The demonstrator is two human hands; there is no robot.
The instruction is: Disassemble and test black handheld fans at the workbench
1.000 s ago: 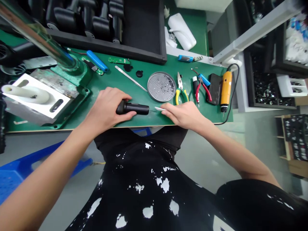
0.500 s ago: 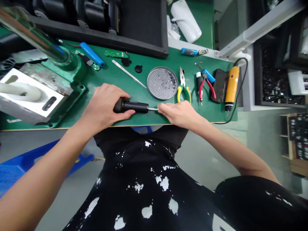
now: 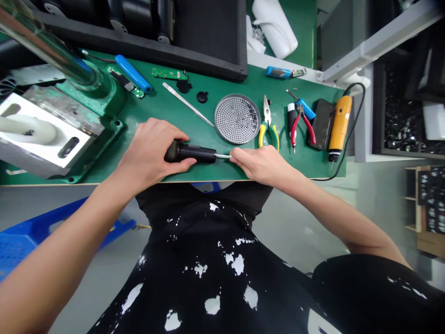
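Note:
My left hand [image 3: 149, 149] is wrapped round a black cylindrical device [image 3: 198, 153], which lies level just above the front of the green bench. A thin silvery rod [image 3: 223, 156] runs from the device's right end to the fingers of my right hand [image 3: 259, 162], which pinch it; the rest of the rod is hidden. Behind my hands lie metal tweezers [image 3: 187, 104] and a round grey tray [image 3: 236, 118] with small holes and dark bits at its right. Yellow-green pliers [image 3: 267, 124] lie right of the tray.
Red-handled cutters [image 3: 303, 123] and an orange electric screwdriver [image 3: 340, 121] with a cord lie at the right. A green-based press [image 3: 99, 104] stands at the left. Blue batteries, circuit boards and black caps [image 3: 202, 96] lie behind, before a black tray [image 3: 208, 66].
The bench view has shifted slightly. Both hands keep nearly the same hold, with the rod still at the device's right end.

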